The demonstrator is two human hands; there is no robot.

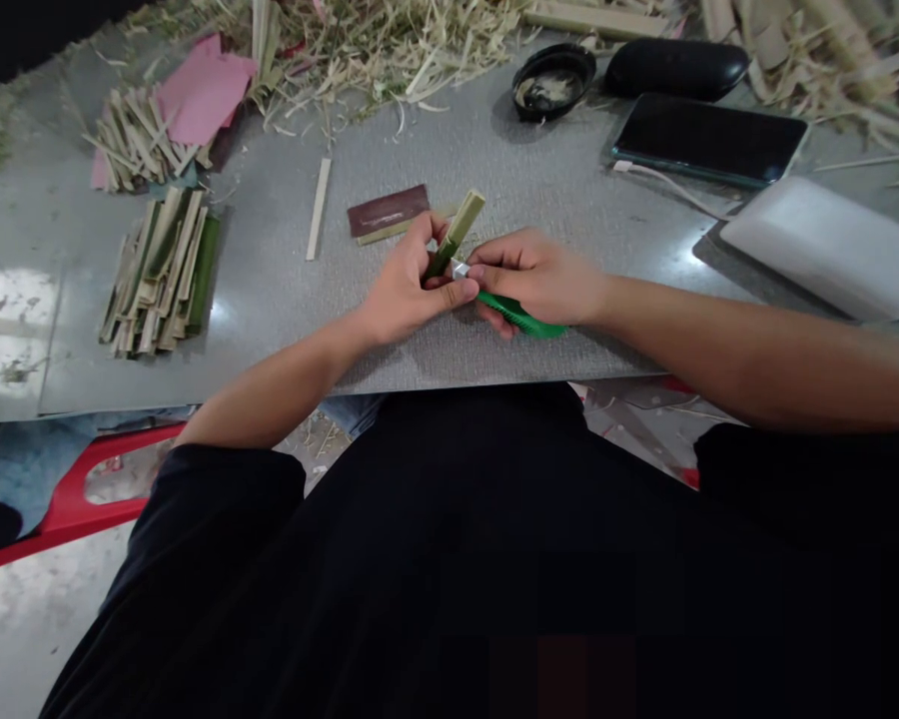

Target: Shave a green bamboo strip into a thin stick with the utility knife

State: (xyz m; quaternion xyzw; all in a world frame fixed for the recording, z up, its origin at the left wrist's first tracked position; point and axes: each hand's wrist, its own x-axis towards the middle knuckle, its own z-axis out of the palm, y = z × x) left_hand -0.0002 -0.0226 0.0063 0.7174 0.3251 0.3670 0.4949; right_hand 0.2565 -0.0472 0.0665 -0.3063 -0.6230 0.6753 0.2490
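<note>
My left hand [409, 290] is closed around a short green bamboo strip [464, 218], which sticks up and away from the fingers. My right hand [535, 275] grips a green-handled utility knife [520, 318]; its metal blade tip meets the strip right beside my left thumb. Both hands hover just above the grey mat [420, 140] near the table's front edge.
A stack of cut bamboo strips [161, 275] lies at the left, with another pile and pink paper [202, 95] behind it. A loose pale strip [319, 208], a brown block [388, 212], a black dish [552, 80], a phone [708, 140] and a white device [824, 245] lie on the table. Shavings cover the far edge.
</note>
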